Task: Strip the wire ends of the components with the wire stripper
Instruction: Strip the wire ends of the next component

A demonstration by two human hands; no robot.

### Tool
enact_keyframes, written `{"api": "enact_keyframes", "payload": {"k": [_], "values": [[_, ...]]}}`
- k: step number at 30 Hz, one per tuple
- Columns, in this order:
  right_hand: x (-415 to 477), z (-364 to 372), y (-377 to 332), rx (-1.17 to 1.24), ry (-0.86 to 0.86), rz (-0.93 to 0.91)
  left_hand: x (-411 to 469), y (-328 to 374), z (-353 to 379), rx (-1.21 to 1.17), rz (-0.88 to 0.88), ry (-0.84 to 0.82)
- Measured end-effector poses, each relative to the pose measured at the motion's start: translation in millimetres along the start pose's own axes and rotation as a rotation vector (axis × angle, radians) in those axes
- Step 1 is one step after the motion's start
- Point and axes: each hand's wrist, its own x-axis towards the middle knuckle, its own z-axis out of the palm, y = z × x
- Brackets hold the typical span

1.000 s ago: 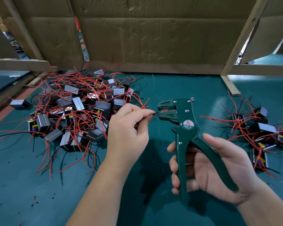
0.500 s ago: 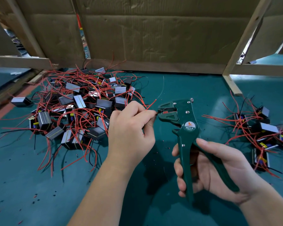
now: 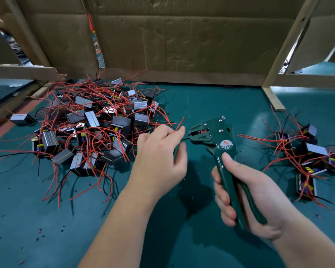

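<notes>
The wire stripper (image 3: 219, 141) is a dark green metal tool with a flat riveted head, a round label marked W01A and two long, smooth, slightly curved handles; its jaws point left. My right hand (image 3: 249, 194) grips both handles, fingers wrapped round the front handle and thumb laid up along the neck below the label; the handles lie close together in the palm. My left hand (image 3: 159, 157) is just left of the jaws, fingers loosely curled, thumb and forefinger apart; a thin black wire (image 3: 185, 139) runs from the gap between them into the jaws; a red wire (image 3: 179, 123) crosses the forefinger and sticks up past it; I cannot tell whether the hand grips either wire.

The pile of components (image 3: 89, 128) lies left of the left hand: small blocks with grey striped metal faces and dark bodies, tangled in thin, glossy red leads; a smaller group of components (image 3: 313, 157) lies to the right of the stripper, well apart from it. All rest on a matt teal mat (image 3: 201, 101), speckled with short red and black scraps (image 3: 39, 232); creased brown cardboard (image 3: 182, 45) and a pale wooden slat (image 3: 290, 41) stand behind
</notes>
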Motion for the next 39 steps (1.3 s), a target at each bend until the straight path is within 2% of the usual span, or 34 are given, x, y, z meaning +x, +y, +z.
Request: {"api": "enact_keyframes", "payload": {"k": [4, 8, 10, 12, 15, 17, 21, 26, 29, 32, 34, 35, 37, 39], "values": [[1, -6, -3, 0.081, -0.133, 0.029, 3, -3, 0, -0.16, -0.068, 0.016], [5, -9, -2, 0.249, -0.216, -0.146, 4, -3, 1, -0.374, -0.176, 0.149], [5, -8, -1, 0.235, -0.205, -0.222, 6, 0, 2, -0.598, -0.334, 0.164], [3, -7, 1, 0.22, -0.242, -0.238, 9, 7, 2, -0.95, -0.469, 0.145], [1, -1, 5, 0.301, -0.47, -0.129, 8, 17, 3, -1.412, -0.508, 0.105], [1, 3, 7, 0.364, -0.561, -0.115, 6, 21, 2, -1.526, -0.48, 0.068], [4, 2, 2, 0.469, -0.494, -0.203, 6, 20, 2, -1.485, -0.389, 0.045], [2, -11, -7, 0.431, -0.482, -0.231, -3, 23, 7, -1.308, -0.267, -0.081], [1, -16, -13, 0.397, -0.256, -0.365, -3, 20, 9, -1.226, -0.243, -0.096], [0, -24, -20, 0.235, 0.18, -0.617, 1, 19, 5, -1.137, -0.32, -0.046], [1, -31, -22, 0.101, 0.444, -0.697, 2, 17, 6, -1.059, -0.367, -0.013], [1, -34, -22, 0.065, 0.51, -0.709, 1, 17, 8, -1.02, -0.378, -0.004], [1, -36, -22, 0.058, 0.535, -0.729, -1, 18, 11, -0.961, -0.374, 0.01], [1, -33, -21, 0.109, 0.418, -0.703, -2, 17, 17, -0.875, -0.371, -0.035]]}}
